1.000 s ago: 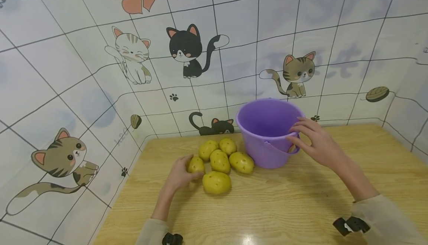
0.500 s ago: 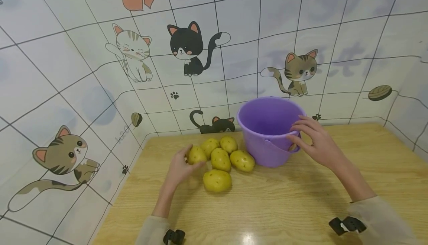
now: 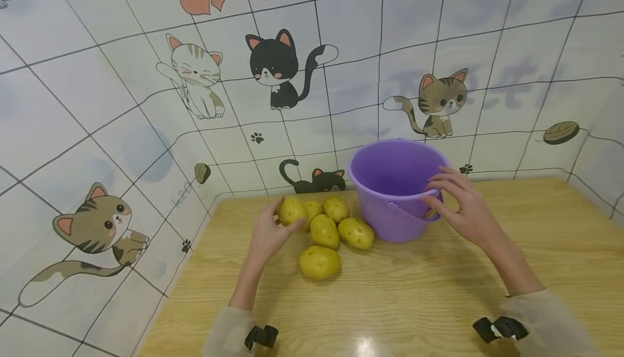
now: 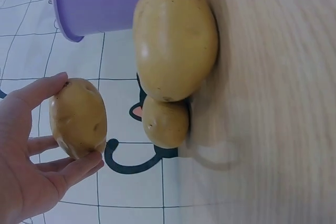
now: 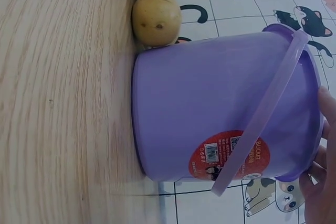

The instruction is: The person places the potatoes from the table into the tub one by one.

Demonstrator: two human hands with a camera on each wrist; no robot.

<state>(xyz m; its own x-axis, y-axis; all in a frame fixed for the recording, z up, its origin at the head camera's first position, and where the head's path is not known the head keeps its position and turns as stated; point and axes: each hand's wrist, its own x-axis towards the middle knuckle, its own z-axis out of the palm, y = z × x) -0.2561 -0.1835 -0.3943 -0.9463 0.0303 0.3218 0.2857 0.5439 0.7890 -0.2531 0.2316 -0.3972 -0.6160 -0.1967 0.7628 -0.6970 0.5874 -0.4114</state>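
My left hand (image 3: 265,233) pinches a yellow potato (image 3: 291,212) between thumb and fingers. The left wrist view shows this potato (image 4: 79,119) raised off the table, with the thumb on one end and fingertips at the other. Several more potatoes lie grouped on the wood, the nearest potato (image 3: 319,263) a little apart at the front. To their right stands an upright purple bucket (image 3: 390,216). My right hand (image 3: 465,208) grips its right rim, fingers over the edge and thumb outside. The bucket's handle (image 5: 262,114) hangs down along its side.
The wooden table (image 3: 390,303) meets a wall (image 3: 351,86) of printed tiles with cartoon cats behind the bucket and on the left. A red label (image 5: 229,155) is stuck on the bucket's side. Dark straps with small devices sit on both sleeves.
The left hand has lifted its potato up and away from the table, overlapping a potato behind it. The right hand stays on the bucket rim. The head view has shifted slightly.
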